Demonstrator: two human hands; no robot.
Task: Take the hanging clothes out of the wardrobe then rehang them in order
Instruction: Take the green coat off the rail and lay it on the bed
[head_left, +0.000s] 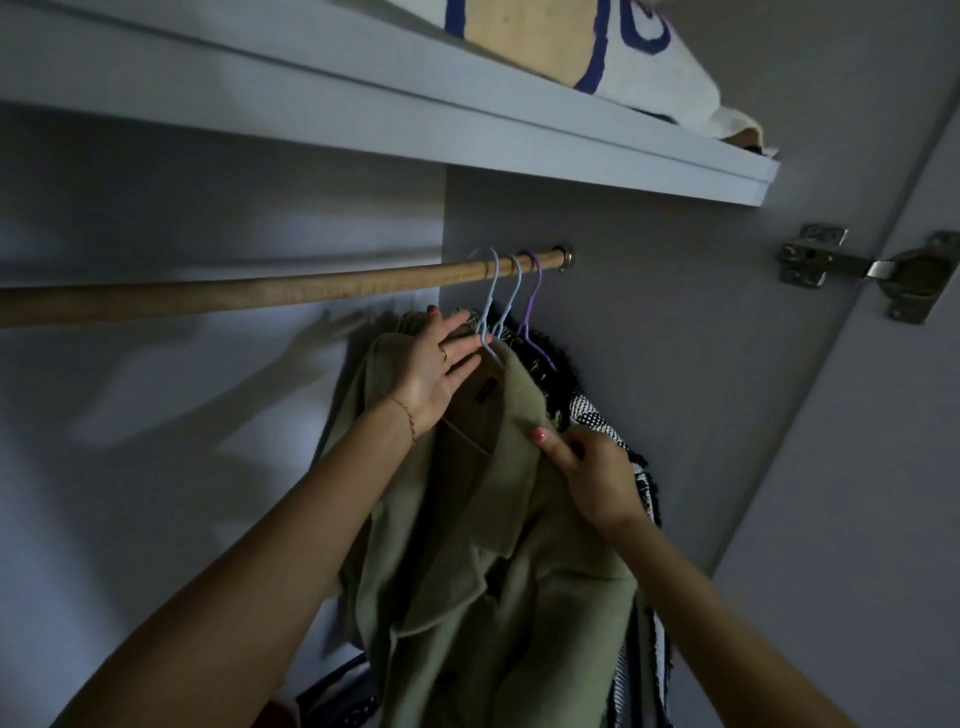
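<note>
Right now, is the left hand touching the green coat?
Touching. The head view shows the left hand resting flat on the green coat collar beside its hanger.

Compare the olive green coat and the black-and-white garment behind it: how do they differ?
The olive green coat is plain and hangs in front; the black-and-white garment is patterned with frayed dark edges and sits nearer the wardrobe's side wall. The left hand and right hand touch only the coat. Both hang from the wooden rail.

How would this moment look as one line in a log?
left hand: flat on green coat | right hand: pinching collar | hangers: three on wooden rail
</note>
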